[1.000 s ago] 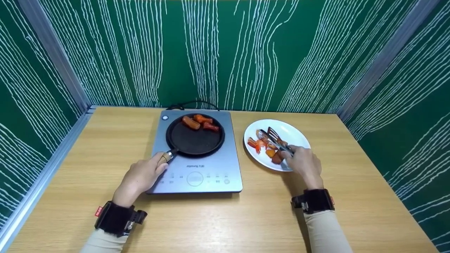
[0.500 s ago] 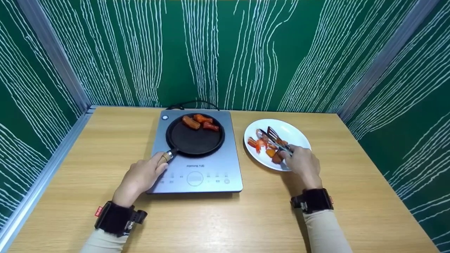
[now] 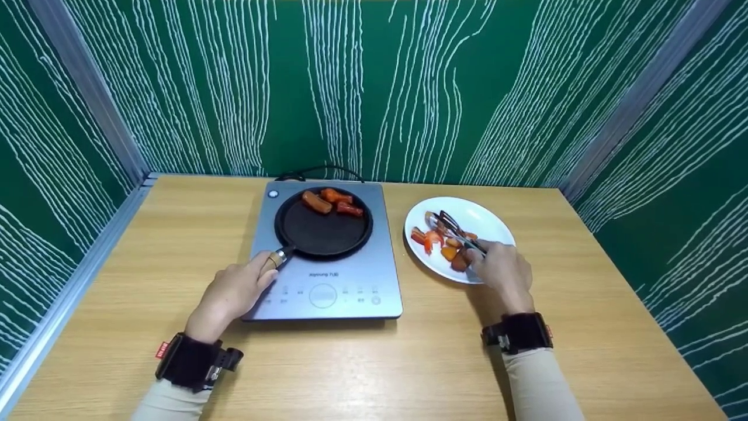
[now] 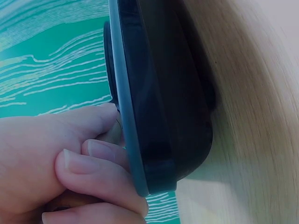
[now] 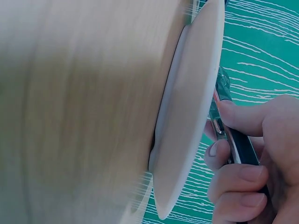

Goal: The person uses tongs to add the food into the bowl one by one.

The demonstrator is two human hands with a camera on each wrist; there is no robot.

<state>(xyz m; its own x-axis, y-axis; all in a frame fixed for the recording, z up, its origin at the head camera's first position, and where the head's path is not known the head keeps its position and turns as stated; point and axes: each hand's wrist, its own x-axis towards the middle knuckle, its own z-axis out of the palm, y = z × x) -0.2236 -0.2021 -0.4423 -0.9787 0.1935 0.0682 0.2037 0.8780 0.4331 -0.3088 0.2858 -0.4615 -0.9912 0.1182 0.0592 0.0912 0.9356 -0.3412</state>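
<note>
My left hand (image 3: 232, 292) grips the handle (image 3: 281, 257) of a black frying pan (image 3: 324, 234), which sits on an induction cooktop (image 3: 362, 275). Three reddish-brown sausage-like pieces (image 3: 317, 202) lie at the pan's far side. In the left wrist view, the curled fingers (image 4: 84, 163) are beside the cooktop's edge. Over a white plate (image 3: 491, 225), my right hand (image 3: 504, 272) holds tongs (image 3: 450, 225), one head slotted. Their heads are down among the food. Orange-red pieces (image 3: 432, 241) and brown chunks (image 3: 459, 261) lie around them. The right wrist view shows fingers wrapped round the tongs' dark handle (image 5: 240, 144).
A wooden table (image 3: 362, 374) carries the cooktop and, to its right, the plate. A black cord (image 3: 333, 168) runs behind the cooktop. Green panels (image 3: 374, 88) with white wavy lines stand at the back and sides, joined by metal posts (image 3: 631, 88).
The tongs' two heads have drawn slightly closer together over the food. The left hand stays on the pan's handle, and the pan and its pieces keep their places.
</note>
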